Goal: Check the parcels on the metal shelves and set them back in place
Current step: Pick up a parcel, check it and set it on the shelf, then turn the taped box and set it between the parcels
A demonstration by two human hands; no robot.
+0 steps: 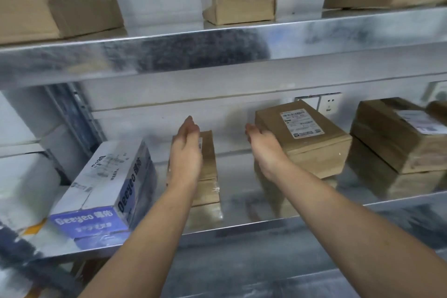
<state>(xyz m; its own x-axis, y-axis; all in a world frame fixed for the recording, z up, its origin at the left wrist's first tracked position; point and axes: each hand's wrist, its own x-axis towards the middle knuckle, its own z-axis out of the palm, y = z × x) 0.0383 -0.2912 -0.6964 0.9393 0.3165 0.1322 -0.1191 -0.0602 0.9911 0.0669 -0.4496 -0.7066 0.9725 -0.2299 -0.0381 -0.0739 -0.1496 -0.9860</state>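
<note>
Both my arms reach into the middle metal shelf [242,222]. My left hand [186,150] lies with straight fingers against the left side of a narrow brown parcel [208,176] that stands upright. My right hand [263,147] rests on the left edge of a flat brown parcel [314,143] with a white label on top; its fingers look relaxed and do not curl round the box. A gap of bare shelf lies between the two parcels.
A white and blue Deeyeo box [106,189] stands left of the narrow parcel. Two stacked brown boxes [396,147] sit at the right. The upper shelf [217,53] carries three brown parcels. A wall socket [329,103] shows behind.
</note>
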